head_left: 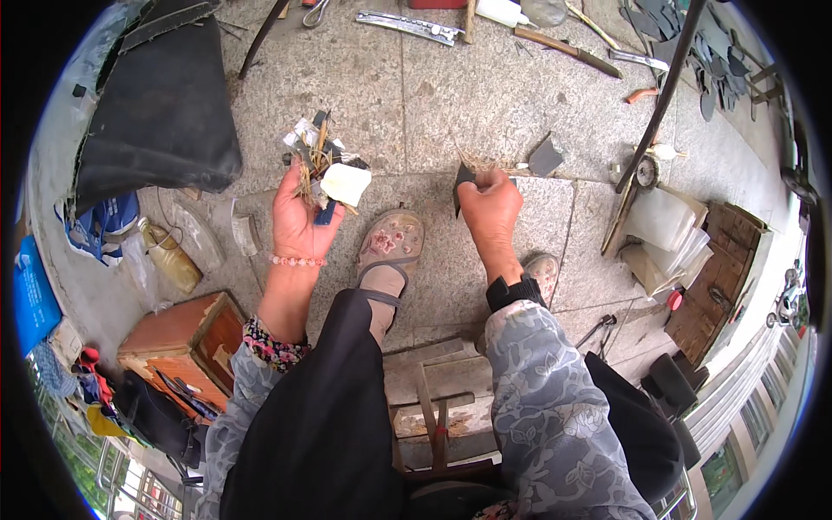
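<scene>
My left hand [299, 217], with a beaded bracelet at the wrist, is curled round a loose bunch of scraps [321, 165]. In the bunch are straw-like stalks, dark offcuts and crumpled white bits. A rounded white piece [346, 184] shows on its near side. To the right, my right hand [492, 208] is closed in a pinch close above the paving, with a dark flat scrap [465, 182] at its thumb side. Thin fibres [472, 162] lie just beyond its knuckles. A grey offcut [545, 158] rests on the stone farther right.
A big black sheet [156, 113] lies at left, near a bottle of yellowish liquid [170, 256] and a wooden box [178, 334]. Along the far side are a wooden-handled tool [568, 50] and dark offcuts [685, 39]. A wooden drawer [718, 282] stands at right, beside paper-like bundles [663, 230].
</scene>
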Motion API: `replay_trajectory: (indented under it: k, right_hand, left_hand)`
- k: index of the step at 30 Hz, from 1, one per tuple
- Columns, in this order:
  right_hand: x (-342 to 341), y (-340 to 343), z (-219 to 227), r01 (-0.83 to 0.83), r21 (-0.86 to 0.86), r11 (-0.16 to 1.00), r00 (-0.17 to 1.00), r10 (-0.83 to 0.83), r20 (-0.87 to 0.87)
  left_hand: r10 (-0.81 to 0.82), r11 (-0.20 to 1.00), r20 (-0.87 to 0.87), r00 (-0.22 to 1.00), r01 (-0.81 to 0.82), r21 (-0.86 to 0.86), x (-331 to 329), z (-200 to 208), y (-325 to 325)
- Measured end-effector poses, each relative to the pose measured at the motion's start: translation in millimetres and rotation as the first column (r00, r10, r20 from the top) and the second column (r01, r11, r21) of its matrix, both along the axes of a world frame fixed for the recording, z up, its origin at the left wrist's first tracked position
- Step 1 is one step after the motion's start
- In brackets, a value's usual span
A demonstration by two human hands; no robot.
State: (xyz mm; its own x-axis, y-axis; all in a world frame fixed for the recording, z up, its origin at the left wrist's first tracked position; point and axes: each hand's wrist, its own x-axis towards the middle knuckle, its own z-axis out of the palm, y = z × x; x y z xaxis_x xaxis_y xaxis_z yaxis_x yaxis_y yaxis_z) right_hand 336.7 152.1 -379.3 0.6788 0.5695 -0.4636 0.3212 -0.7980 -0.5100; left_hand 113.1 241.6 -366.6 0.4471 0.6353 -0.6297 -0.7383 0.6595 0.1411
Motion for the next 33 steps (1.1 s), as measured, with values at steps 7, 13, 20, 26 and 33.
replay_trajectory:
  k: [7,13,20,26,33]
  right_hand:
    - [-37,47,-34,0.131,0.305,0.943,0.966,-0.052,-0.255]
    - [-8,9,-32,0.131,0.051,0.990,0.988,-0.126,-0.092]
    - [42,-32,-15,0.183,-0.141,0.973,0.968,-0.204,-0.149]
    - [46,10,-17,-0.160,0.190,0.968,0.971,0.121,0.205]
    - [50,49,-29,-0.307,-0.004,0.952,0.950,0.307,0.060]
  left_hand:
    - [0.001,1.000,-0.003,1.000,-0.001,-0.030,11,-7,-11]
    - [0.031,0.998,0.029,0.999,-0.030,-0.052,10,-5,-7]
    - [0.023,1.000,0.076,0.997,-0.022,-0.019,12,-7,-13]
    - [-0.011,0.999,-0.027,1.000,0.010,-0.050,19,-6,-15]
    - [-0.032,0.998,-0.048,0.998,0.029,-0.057,21,-6,-16]
